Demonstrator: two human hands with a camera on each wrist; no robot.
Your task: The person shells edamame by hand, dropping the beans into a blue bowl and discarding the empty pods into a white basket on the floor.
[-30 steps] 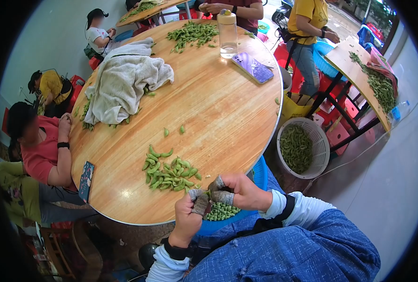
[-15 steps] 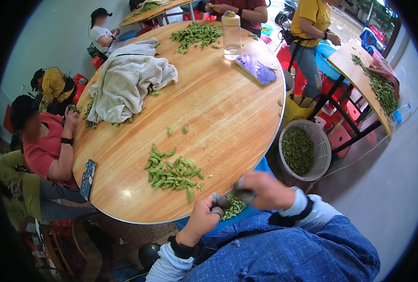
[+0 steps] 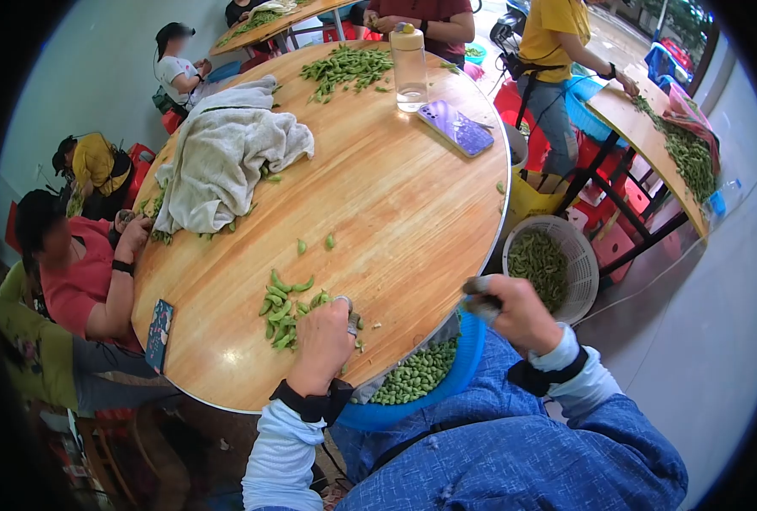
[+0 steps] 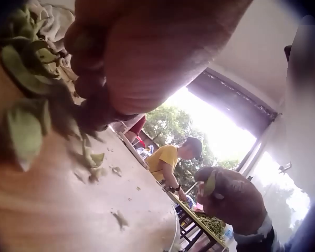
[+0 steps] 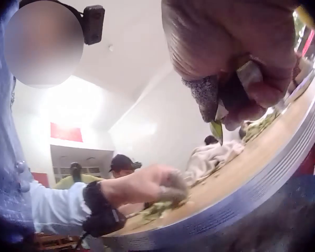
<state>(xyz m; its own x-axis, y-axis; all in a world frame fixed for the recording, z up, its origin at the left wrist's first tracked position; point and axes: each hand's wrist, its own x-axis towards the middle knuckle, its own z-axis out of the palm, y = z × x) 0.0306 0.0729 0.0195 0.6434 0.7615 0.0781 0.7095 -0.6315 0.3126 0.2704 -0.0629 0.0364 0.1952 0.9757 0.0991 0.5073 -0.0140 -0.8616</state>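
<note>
The left hand (image 3: 321, 345) is over the near pile of green pods (image 3: 278, 307) on the round wooden table; in the left wrist view its fingers are bent and dark, and whether they grip a pod is unclear. Off the table's edge to the right, the right hand (image 3: 523, 315) is raised, with grey coverings on its thumb and finger. A green pod (image 5: 216, 131) pokes out of its pinch in the right wrist view. Between the hands, below the edge, a blue basin (image 3: 472, 358) holds many small green pieces (image 3: 417, 375).
On the table (image 3: 395, 230) lie a grey cloth (image 3: 225, 162), a purple phone (image 3: 455, 128), a dark patterned phone (image 3: 159, 335) and another pod heap (image 3: 344, 68); a bottle (image 3: 409, 72) stands there. A white basket (image 3: 584, 277) of pods stands right. Several people are around.
The hands were close together over the basin and have parted. My left hand has moved up and left onto the pod pile, my right hand up and right. More of the basin shows.
</note>
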